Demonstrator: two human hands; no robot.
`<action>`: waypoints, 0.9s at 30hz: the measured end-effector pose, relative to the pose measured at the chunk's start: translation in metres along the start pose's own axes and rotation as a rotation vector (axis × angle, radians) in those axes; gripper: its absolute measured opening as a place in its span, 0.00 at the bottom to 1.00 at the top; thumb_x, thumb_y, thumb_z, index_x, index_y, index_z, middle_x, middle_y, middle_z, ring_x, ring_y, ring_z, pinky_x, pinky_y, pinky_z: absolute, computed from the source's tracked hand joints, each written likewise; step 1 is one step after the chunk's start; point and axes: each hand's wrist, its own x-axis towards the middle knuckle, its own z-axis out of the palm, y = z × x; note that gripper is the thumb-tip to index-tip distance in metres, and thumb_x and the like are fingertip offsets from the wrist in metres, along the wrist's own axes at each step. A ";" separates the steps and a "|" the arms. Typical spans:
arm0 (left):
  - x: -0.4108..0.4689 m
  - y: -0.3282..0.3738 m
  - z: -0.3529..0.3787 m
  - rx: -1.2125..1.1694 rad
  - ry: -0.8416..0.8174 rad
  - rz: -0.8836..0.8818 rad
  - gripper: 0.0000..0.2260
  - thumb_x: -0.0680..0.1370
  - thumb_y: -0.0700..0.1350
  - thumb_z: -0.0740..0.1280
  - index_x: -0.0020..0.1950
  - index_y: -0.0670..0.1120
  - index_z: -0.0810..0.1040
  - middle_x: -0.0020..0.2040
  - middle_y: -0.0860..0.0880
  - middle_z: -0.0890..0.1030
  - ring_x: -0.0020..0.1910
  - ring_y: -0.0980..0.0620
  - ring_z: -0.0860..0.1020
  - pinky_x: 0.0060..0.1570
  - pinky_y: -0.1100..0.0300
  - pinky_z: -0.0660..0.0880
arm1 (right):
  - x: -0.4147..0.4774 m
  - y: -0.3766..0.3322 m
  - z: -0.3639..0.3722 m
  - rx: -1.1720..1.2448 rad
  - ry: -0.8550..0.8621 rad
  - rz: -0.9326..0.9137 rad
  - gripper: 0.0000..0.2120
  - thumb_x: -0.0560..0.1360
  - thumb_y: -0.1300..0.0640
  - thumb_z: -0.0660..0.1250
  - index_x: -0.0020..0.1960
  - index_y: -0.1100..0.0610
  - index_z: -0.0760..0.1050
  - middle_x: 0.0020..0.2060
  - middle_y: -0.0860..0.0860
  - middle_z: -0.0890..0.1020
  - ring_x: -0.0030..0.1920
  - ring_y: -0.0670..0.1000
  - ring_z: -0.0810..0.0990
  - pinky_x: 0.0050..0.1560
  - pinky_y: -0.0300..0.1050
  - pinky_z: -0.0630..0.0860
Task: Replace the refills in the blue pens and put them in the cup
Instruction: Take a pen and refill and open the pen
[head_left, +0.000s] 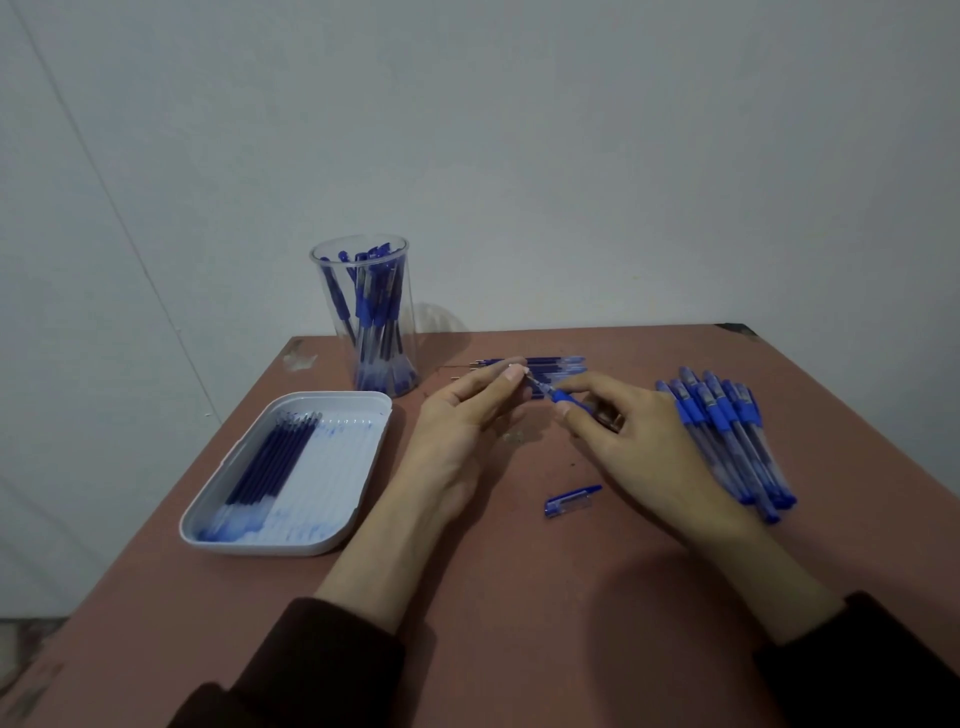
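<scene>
You hold one blue pen (563, 399) between both hands at tabletop centre — right hand (631, 441) pinches the barrel at the blue grip sleeve, left hand (467, 415) closes thumb and forefinger on the tip end. That two-ended hold fits twisting the nose off or seating a refill; which one, I cannot tell from here. Both grips are closed on that same pen, held just above the tabletop (519, 597).

Its cap (571, 501) lies loose at 6 o'clock from the pen, near your right wrist — parked there so it's ready to go back on.

Loose refills (540, 366) lie in a row at 12 o'clock, just behind your fingers, within easy reach. Whether these are the new ones or the spent ones is not clear.

The tray (291, 473) sits at 9 o'clock with more dark refills along its left side and ink smears on the floor — likely the other refill lot.

The cup (363, 317) stands at 11 o'clock, clear, already crowded with pens standing upright. Judged from that, the job is well along.

The pile of capped pens (727, 441) lies at 3 o'clock, touching or just beside your right hand — probably those still waiting.

In the way: your left hand sits between pen and cup, and the packed cup leaves little room for another pen.
</scene>
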 end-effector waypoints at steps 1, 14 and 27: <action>0.001 0.000 -0.001 -0.016 0.011 0.006 0.05 0.76 0.37 0.66 0.47 0.44 0.81 0.36 0.53 0.83 0.37 0.60 0.81 0.40 0.69 0.77 | 0.000 0.000 0.000 0.007 0.006 0.002 0.04 0.74 0.55 0.68 0.47 0.48 0.80 0.30 0.48 0.79 0.32 0.47 0.76 0.37 0.45 0.74; 0.001 -0.008 0.000 0.182 -0.045 0.077 0.04 0.75 0.37 0.68 0.47 0.41 0.81 0.39 0.48 0.83 0.39 0.55 0.80 0.45 0.65 0.78 | -0.001 -0.005 -0.002 -0.027 0.011 -0.007 0.05 0.74 0.56 0.69 0.48 0.48 0.80 0.30 0.43 0.78 0.33 0.43 0.76 0.35 0.38 0.73; 0.001 -0.010 0.001 0.132 -0.138 0.044 0.16 0.65 0.54 0.76 0.49 0.48 0.84 0.48 0.44 0.83 0.54 0.40 0.76 0.67 0.38 0.64 | 0.000 -0.016 -0.003 0.425 -0.145 0.146 0.08 0.78 0.58 0.64 0.49 0.52 0.82 0.28 0.51 0.76 0.26 0.43 0.69 0.30 0.38 0.69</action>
